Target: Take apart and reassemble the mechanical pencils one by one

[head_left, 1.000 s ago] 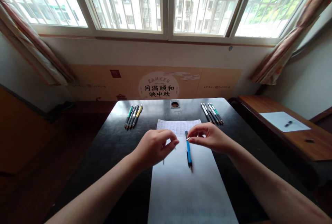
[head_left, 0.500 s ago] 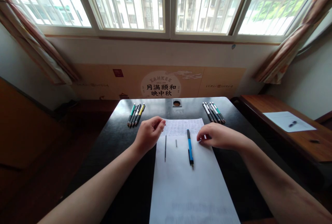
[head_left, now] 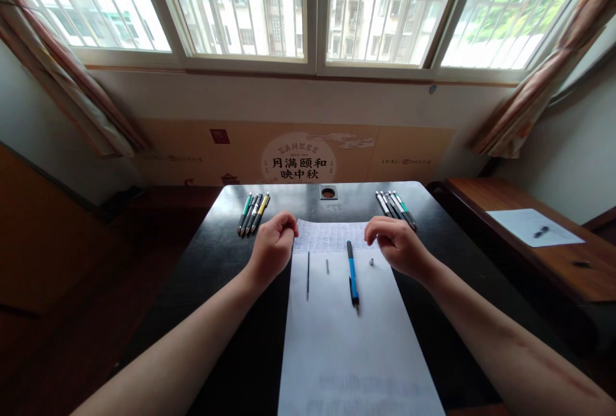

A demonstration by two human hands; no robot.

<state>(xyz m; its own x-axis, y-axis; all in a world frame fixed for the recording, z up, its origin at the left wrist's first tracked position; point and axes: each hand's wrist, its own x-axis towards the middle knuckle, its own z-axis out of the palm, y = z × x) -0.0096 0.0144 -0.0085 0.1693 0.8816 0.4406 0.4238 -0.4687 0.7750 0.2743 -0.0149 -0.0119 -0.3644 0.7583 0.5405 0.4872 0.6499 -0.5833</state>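
Note:
My left hand [head_left: 273,242] is closed in a loose fist at the upper left edge of a long white paper sheet [head_left: 356,352]; anything inside it is hidden. Over the sheet's upper right edge, my right hand [head_left: 402,246] has its fingers curled in, with nothing visible in them. Just below those fingers lies a small pen tip [head_left: 371,262]. A blue pen barrel with a dark grip [head_left: 353,275] rests lengthwise on the paper. Left of it are a small spring [head_left: 328,266] and a thin dark refill [head_left: 308,276].
Several pens [head_left: 253,213] lie at the back left of the black table [head_left: 231,326], and several more pens [head_left: 396,209] at the back right. A round hole [head_left: 328,192] is set near the far edge. A wooden side table [head_left: 520,194] at right holds another sheet [head_left: 522,226].
My right hand has lifted off the paper and drawn up and back, leaving the small pen tip showing. My left hand has shifted slightly left and up along the sheet's edge.

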